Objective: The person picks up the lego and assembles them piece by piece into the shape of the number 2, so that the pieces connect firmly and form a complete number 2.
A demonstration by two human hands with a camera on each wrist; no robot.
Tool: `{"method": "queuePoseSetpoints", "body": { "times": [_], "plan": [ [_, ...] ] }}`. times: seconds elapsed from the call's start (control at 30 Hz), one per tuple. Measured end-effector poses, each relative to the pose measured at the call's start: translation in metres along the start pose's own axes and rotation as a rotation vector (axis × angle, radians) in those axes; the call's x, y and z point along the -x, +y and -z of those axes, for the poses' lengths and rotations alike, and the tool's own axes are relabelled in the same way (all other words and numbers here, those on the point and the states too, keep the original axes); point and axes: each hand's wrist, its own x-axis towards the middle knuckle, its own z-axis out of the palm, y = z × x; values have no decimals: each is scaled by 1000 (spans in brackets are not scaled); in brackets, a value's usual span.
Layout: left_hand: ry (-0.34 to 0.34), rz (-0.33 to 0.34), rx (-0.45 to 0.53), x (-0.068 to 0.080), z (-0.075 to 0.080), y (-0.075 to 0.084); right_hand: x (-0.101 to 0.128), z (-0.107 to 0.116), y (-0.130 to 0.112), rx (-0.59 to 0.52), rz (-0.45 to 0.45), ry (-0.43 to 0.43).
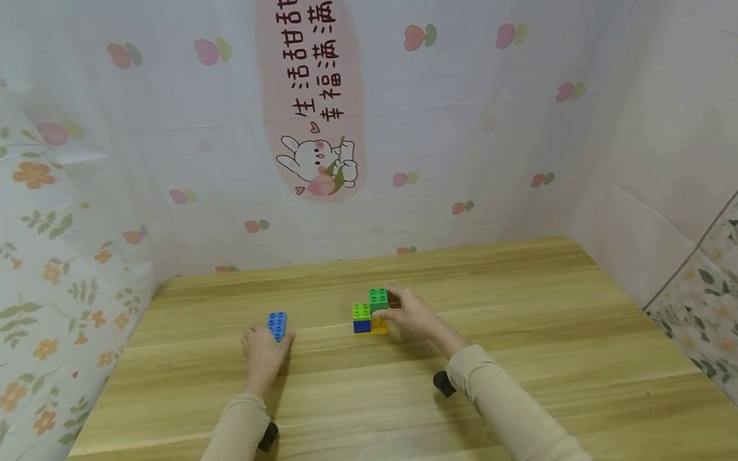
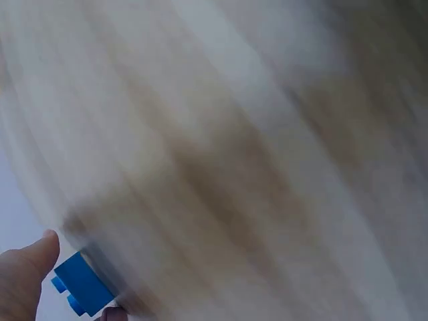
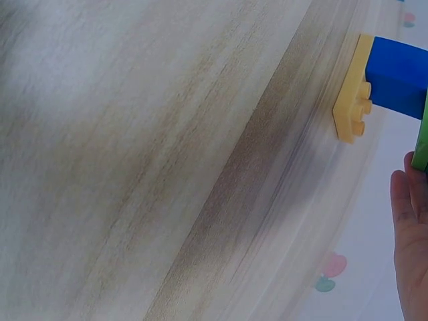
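Observation:
A small stack of toy bricks [image 1: 372, 311] stands near the middle of the wooden table [image 1: 385, 419]: a dark green brick on top, a light green one, a blue one and a yellow plate [image 3: 352, 90] below. My right hand [image 1: 411, 313] holds this stack from its right side, fingers curled against it. To the left, my left hand [image 1: 263, 347] pinches a long blue brick [image 1: 278, 324] at its near end. The left wrist view is blurred and shows the blue brick [image 2: 81, 283] between fingertips. In the right wrist view the blue block [image 3: 398, 67] sits beside the yellow plate.
Patterned sheets form walls at the back [image 1: 359, 114], the left [image 1: 27, 238] and the right [image 1: 685, 159] of the table. Bare wood lies between the hands and toward the front edge.

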Motion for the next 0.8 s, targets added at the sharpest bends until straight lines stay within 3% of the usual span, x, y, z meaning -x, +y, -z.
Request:
{"method": "queuePoseSetpoints", "body": {
  "times": [0.17, 0.37, 0.5, 0.67, 0.8],
  "plan": [
    [18, -13, -53, -3, -1, -1, 1, 0, -3, -4, 10, 0],
    [6, -74, -4, -5, 2, 1, 1, 0, -3, -15, 12, -10],
    [-9, -104, 55, -9, 4, 9, 1, 0, -2, -24, 18, -11],
    [11, -158, 42, -10, 6, 21, 0, -1, -1, -19, 21, -2],
    [-35, -167, 72, -9, 8, 30, 0, -1, 0, -25, 15, 7]
  ]
}}
